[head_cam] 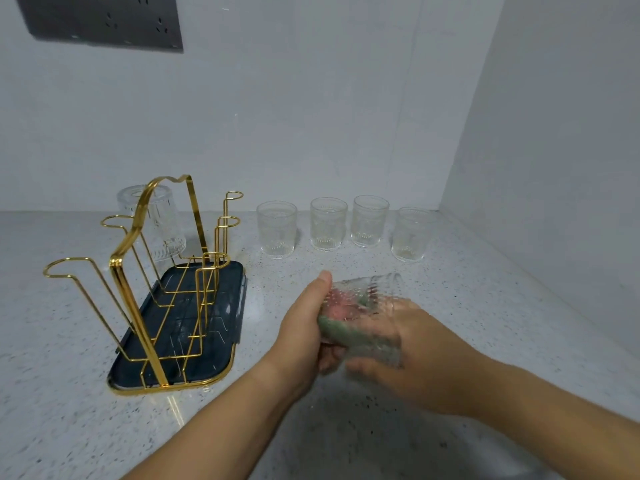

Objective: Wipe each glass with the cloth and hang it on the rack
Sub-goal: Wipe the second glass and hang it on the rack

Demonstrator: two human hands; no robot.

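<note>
Clear ribbed glass tumbler (372, 306), tilted above the speckled grey counter (450, 306), is gripped by the right hand (412, 348); the left hand (304, 327) closes on a pink-green cloth (341, 318), seemingly tucked inside. Gold wire rack (152, 282) stands left.

Gold wire rack (152, 271) over dark navy tray (221, 348) with gold rim. Clear ribbed glass (156, 216) inverted at the rack's 11 o'clock. Four clear embossed glasses (277, 230) in a row at 1 o'clock. Clear dotted glass (367, 306) with pink-and-green cloth (341, 318) inside. Pale grey speckled counter (346, 427); dark grey socket panel (100, 19) at 11 o'clock.
</note>
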